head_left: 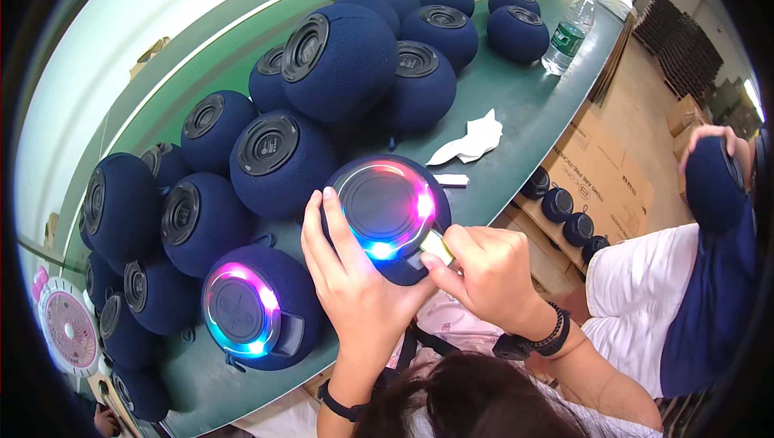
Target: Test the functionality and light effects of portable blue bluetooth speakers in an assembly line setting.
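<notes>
A round navy fabric speaker [380, 202] sits in front of me, its dark top face circled by a glowing pink, white and blue ring. My left hand [348, 286] steadies it, fingers laid along its left side. My right hand [490, 273] pinches a small pale yellow piece [438, 246] against the lower right edge of the lit ring; the fingers partly hide that piece. Left of my left hand stands a second lit speaker [242, 309] with a grey tab on its side. A small white stick [450, 181] lies just beyond the speaker I hold.
Several navy speakers [274, 152] crowd and stack on the green table [516, 99]. A crumpled tissue [476, 138], a water bottle [568, 38] and a pink-white fan [69, 327] stand around. At right, another person holds a speaker [714, 180]; beside the table are cardboard [605, 168] and small speakers [577, 228].
</notes>
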A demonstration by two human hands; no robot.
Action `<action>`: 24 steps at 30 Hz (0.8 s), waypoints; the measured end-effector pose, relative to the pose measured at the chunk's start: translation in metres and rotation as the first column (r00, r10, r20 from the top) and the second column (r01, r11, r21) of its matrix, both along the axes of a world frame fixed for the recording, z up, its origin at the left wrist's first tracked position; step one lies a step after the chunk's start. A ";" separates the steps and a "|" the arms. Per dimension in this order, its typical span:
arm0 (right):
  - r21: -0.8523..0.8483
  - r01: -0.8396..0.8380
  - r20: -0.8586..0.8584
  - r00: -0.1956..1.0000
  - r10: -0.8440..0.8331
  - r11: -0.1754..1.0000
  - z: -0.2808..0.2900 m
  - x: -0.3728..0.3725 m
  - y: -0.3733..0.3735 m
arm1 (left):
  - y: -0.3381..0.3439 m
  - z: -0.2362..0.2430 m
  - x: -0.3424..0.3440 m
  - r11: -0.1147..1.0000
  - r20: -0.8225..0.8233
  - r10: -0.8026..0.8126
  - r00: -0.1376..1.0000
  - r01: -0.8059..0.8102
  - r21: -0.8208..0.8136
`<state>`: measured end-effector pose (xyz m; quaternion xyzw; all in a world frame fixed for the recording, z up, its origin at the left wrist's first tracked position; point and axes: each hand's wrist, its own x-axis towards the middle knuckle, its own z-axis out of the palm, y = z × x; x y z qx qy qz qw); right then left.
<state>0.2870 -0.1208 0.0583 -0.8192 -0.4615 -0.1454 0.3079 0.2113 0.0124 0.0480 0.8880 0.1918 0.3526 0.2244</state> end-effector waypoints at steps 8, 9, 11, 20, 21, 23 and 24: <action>0.167 0.276 -0.257 0.939 -0.229 0.946 -0.003 0.028 -0.034 | 0.006 0.004 -0.003 1.000 -0.051 -0.027 0.998 0.026 -0.014; 0.114 0.280 -0.125 0.956 -0.265 0.953 -0.010 0.043 -0.029 | 0.006 0.005 -0.004 0.998 -0.052 -0.047 0.998 0.045 -0.045; 0.006 0.284 -0.021 0.959 -0.283 0.959 -0.027 0.071 -0.013 | 0.006 0.007 -0.008 0.998 -0.020 -0.058 0.998 0.058 0.012; -0.035 0.213 0.010 0.977 -0.213 0.976 -0.051 0.099 0.005 | 0.005 0.018 -0.072 0.949 0.121 -0.088 0.989 0.046 0.312; 0.013 0.207 0.015 0.978 -0.208 0.978 -0.049 0.098 0.005 | 0.012 0.021 -0.084 0.921 0.129 -0.046 0.991 -0.008 0.390; 0.109 0.189 -0.006 0.982 -0.190 0.976 -0.043 0.093 0.006 | 0.028 0.026 -0.109 0.877 0.164 0.091 0.982 -0.157 0.454; 0.123 0.173 0.016 0.984 -0.176 0.977 -0.039 0.090 0.007 | 0.037 0.028 -0.120 0.858 0.168 0.172 0.971 -0.231 0.459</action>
